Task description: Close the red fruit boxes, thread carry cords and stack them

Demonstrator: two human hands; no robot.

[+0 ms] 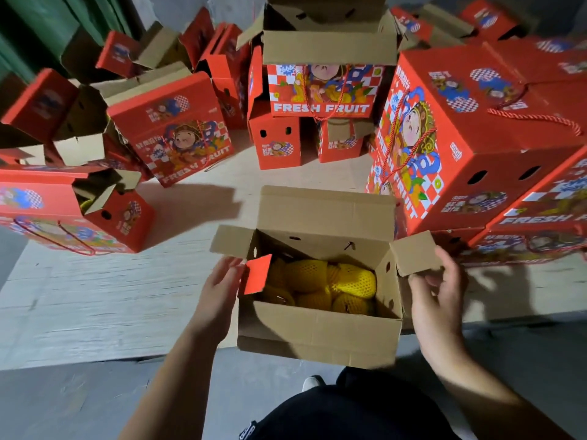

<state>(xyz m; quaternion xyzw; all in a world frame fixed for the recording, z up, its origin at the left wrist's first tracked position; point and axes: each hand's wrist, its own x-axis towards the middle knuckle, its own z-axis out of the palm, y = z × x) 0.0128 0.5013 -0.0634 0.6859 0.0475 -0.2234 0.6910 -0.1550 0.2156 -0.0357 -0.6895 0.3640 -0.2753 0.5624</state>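
Observation:
An open fruit box [317, 335] stands right in front of me with all its flaps up, brown cardboard inside. Yellow fruit in foam nets [320, 285] fills its bottom. My left hand [219, 287] touches the small left flap [255, 274], whose red outer face is turned inward; the fingers lie fairly straight against it. My right hand [440, 290] grips the small right flap [416, 254] between thumb and fingers. The long rear flap [327, 214] stands upright behind the fruit.
Closed red boxes with red carry cords are stacked at the right [470, 134]. An open box sits on others at the back centre [327, 87]. More red boxes lie tilted at the left [171, 128] and near left [73, 211]. Pale floor boards [95, 296] lie under them.

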